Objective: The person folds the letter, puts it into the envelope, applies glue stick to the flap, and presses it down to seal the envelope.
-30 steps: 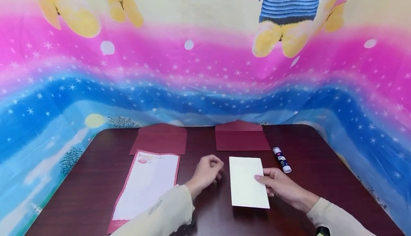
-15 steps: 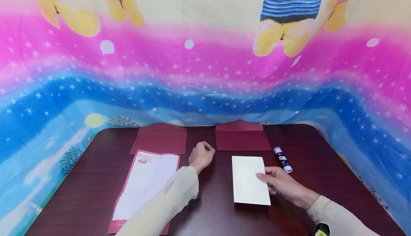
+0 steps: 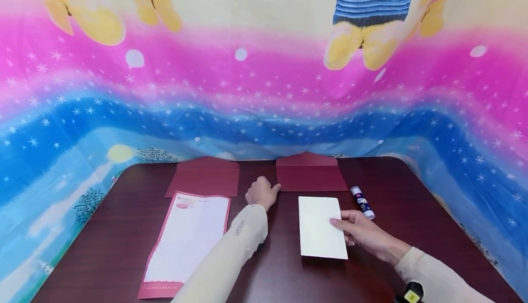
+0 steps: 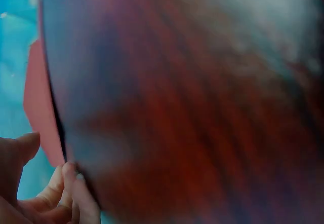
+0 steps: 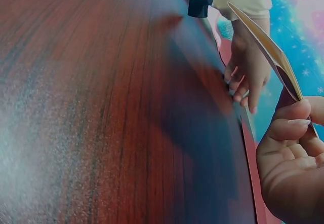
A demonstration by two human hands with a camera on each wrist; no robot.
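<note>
Between thumb and fingers, my right hand (image 3: 365, 235) pinches the right edge of a cream folded card (image 3: 319, 229), held over the table. Seen edge-on in the right wrist view, the card (image 5: 271, 49) shows its layers slightly parted. My left hand (image 3: 262, 193) reaches out beside the left edge of a dark red envelope (image 3: 311, 178), its thumb tip right at the lower corner. In the left wrist view, the left hand's thumb stands apart from its loosely bent fingers, with nothing held between them. The envelope's flap is unfolded towards the back.
A second red envelope (image 3: 206, 183), flap up, lies at the back left. In front of it is a red-bordered sheet of letter paper (image 3: 185, 243), partly covered by the left sleeve. A glue stick (image 3: 363, 203) lies right of the card. A patterned cloth (image 3: 247, 87) hangs behind the table.
My left hand has moved away from the card, forward towards the gap between the envelopes and up to the right one's edge. My right hand keeps hold of the card, nearly still.
</note>
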